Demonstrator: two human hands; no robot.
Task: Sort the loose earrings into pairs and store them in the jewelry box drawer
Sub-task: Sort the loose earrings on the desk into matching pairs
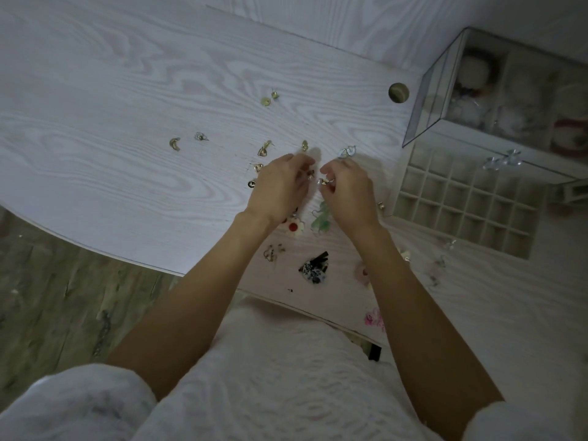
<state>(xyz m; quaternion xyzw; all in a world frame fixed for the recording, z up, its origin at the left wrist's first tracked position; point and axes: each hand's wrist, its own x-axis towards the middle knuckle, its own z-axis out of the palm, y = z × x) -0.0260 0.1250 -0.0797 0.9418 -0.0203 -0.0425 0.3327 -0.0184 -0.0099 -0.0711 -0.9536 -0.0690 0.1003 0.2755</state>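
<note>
earrings, loose and small, scattered on pale wood-grain tabletop (127,154); nearest the body, black and white patterned fabric piece (313,268), then red and cream flower earring (293,227) and pale green leaf-shaped earring (319,218), both partly hidden under the wrists. above these, left hand (280,189) and right hand (348,189) raised close together, palms down, fingers curled inward; left pinching small gold stud (310,176), right pinching small pearl-and-metal earring (324,182), tips nearly meeting, likely comparing for a match. off to the right, white gridded jewelry box drawer (467,202) pulled open, compartments seemingly bare, just beside right forearm, so right hand nearer for dropping in. farther out, gold crescent earring (174,144), silver heart earring (346,151), two gold studs (269,97), well apart.
</note>
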